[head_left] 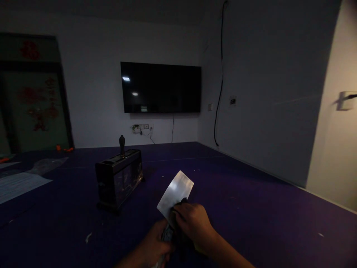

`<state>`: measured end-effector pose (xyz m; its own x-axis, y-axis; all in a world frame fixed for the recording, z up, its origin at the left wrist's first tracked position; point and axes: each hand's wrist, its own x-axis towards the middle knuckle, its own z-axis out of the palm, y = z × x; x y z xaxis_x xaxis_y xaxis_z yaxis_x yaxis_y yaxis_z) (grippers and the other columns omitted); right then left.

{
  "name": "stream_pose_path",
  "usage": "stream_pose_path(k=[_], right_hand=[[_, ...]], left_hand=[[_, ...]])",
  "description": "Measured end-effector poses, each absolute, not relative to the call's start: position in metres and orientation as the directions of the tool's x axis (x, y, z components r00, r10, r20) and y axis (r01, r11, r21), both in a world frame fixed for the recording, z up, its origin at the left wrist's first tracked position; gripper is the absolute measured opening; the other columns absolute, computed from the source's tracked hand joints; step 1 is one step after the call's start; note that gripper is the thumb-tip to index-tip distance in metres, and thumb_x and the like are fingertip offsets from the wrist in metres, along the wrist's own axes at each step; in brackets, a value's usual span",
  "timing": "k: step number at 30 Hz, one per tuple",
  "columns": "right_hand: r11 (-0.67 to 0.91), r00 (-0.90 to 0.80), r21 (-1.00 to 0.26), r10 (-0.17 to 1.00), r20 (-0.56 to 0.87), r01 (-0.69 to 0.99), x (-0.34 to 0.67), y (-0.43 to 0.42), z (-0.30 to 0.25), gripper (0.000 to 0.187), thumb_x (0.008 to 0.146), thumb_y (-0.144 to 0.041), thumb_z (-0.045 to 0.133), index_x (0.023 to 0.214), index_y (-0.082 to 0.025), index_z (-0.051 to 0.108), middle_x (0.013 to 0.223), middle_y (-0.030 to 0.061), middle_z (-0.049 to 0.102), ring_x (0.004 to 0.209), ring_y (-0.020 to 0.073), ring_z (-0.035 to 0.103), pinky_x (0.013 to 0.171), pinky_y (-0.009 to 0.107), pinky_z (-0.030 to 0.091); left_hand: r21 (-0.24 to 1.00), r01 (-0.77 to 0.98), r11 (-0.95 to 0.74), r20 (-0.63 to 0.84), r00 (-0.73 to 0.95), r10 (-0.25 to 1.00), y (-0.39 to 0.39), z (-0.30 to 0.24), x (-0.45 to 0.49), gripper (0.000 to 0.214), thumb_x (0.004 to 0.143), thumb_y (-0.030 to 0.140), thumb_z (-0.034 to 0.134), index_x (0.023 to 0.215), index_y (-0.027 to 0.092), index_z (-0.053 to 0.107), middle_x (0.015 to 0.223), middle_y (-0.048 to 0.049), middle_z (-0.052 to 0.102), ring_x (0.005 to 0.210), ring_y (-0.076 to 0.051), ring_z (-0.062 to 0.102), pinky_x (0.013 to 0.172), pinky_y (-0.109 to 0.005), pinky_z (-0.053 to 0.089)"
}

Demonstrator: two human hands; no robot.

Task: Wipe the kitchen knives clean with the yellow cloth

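A cleaver (176, 189) with a broad, shiny rectangular blade tilts up and away in the middle of the head view. My left hand (156, 241) is wrapped round its handle. Against the lower part of the blade, my right hand (196, 219) presses a dark cloth (182, 240), its fingers closed on it. Much of the cloth lies in shadow, and the right fingertips are partly hidden. Left of the cleaver stands a black knife block (119, 178) with a see-through side. A single dark handle (122, 143) sticks up from its top.
The purple surface (251, 208) carries small white scraps. Paper sheets (22, 185) and clear plastic (48, 165) lie at the left, with orange items (68, 149) farther back. A television (161, 88) and a hanging cable (222, 74) are on the walls.
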<state>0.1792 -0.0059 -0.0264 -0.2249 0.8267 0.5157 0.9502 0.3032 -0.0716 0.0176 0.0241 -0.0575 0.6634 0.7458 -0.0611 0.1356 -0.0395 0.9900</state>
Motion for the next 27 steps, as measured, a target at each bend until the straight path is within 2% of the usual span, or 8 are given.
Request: stream_pose_path(k=[3,9,16,22,27], right_hand=[[0.309,-0.215,-0.086,0.811,0.544,0.947,0.179,-0.005,-0.026,0.022,0.082,-0.021,0.045,0.093,-0.021,0.064,0.085,0.0031,0.069,0.071,0.0144,0.063,0.061,0.020,0.039],[0.357,-0.260,-0.141,0.851,0.455,0.923,0.172,-0.013,-0.029,0.017,0.078,-0.021,0.047,0.080,-0.021,0.064,0.076,0.0003,0.069,0.070,0.0137,0.063,0.060,0.019,0.039],[0.432,-0.331,-0.138,0.827,0.455,0.891,0.171,-0.016,-0.032,0.015,0.074,-0.019,0.050,0.079,-0.022,0.063,0.078,-0.0006,0.069,0.070,0.0143,0.064,0.062,0.019,0.040],[0.437,-0.344,-0.116,0.822,0.454,0.892,0.172,-0.015,-0.029,0.016,0.077,-0.021,0.048,0.081,-0.022,0.064,0.077,0.0006,0.069,0.069,0.0144,0.063,0.062,0.019,0.040],[0.381,-0.296,-0.095,0.833,0.467,0.920,0.172,-0.014,-0.028,0.017,0.078,-0.021,0.049,0.084,-0.022,0.064,0.075,0.0009,0.068,0.067,0.0142,0.062,0.059,0.020,0.039]], left_hand=[[0.989,0.136,-0.050,-0.057,0.683,0.728,0.024,-0.056,0.018,0.049,0.051,0.012,0.051,0.100,0.012,0.050,0.047,0.0073,0.049,0.032,-0.008,0.040,0.029,-0.016,0.031],[0.998,0.042,-0.047,0.008,0.652,0.758,0.025,-0.059,0.017,0.045,0.051,0.014,0.053,0.096,0.012,0.052,0.047,0.0059,0.049,0.032,-0.007,0.039,0.029,-0.016,0.031],[0.997,-0.072,-0.016,0.059,0.650,0.758,0.031,-0.068,0.018,0.040,0.052,0.020,0.061,0.091,0.011,0.054,0.048,0.0041,0.051,0.033,-0.007,0.041,0.031,-0.016,0.029],[0.998,-0.054,-0.021,0.050,0.629,0.776,0.029,-0.065,0.019,0.036,0.051,0.018,0.059,0.086,0.012,0.054,0.048,0.0047,0.051,0.033,-0.006,0.040,0.031,-0.015,0.028],[1.000,0.002,-0.017,0.012,0.644,0.765,0.029,-0.064,0.019,0.035,0.049,0.019,0.055,0.084,0.014,0.050,0.044,0.0059,0.049,0.030,-0.008,0.039,0.029,-0.017,0.029]])
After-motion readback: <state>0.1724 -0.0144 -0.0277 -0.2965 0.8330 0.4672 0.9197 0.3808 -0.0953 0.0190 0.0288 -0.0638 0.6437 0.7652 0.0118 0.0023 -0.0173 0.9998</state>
